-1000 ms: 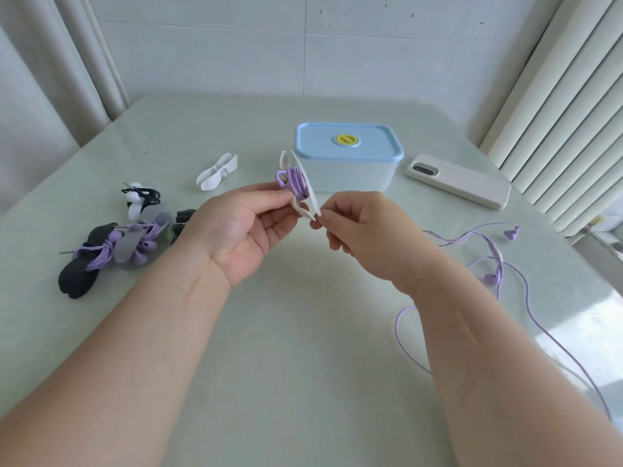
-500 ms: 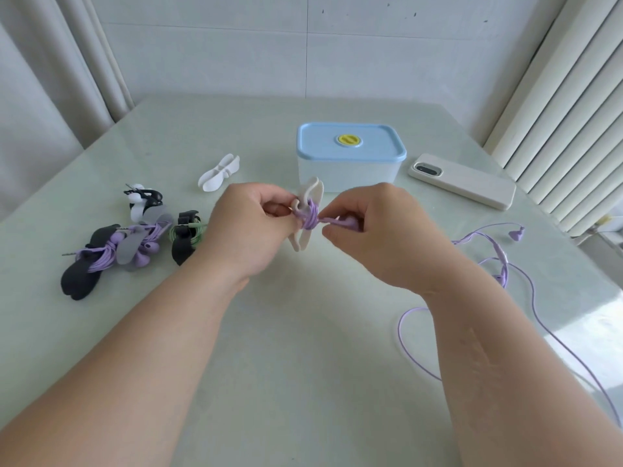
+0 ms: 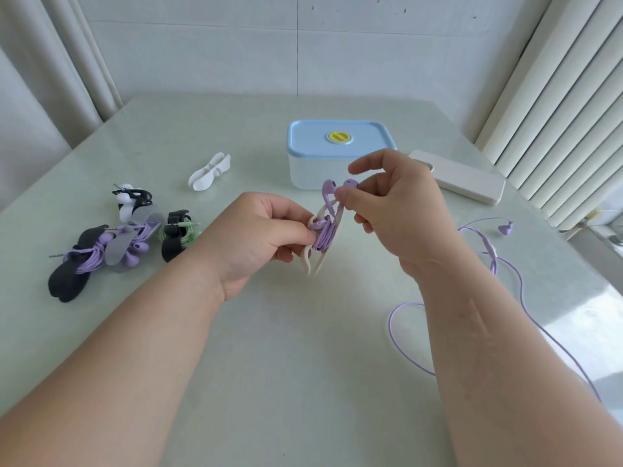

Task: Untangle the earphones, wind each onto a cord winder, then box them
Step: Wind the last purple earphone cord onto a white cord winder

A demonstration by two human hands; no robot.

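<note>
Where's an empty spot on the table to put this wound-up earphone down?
The widest bare table lies near you, between the wound bundles on the left and the loose cord on the right. A smaller gap sits between the spare winder and the box. Those left bundles and the cord by the phone are crowded.

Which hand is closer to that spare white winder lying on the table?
Left. The left hand sits just right of the spare winder and nearer the camera; the right hand is farther right, in front of the box.
</note>
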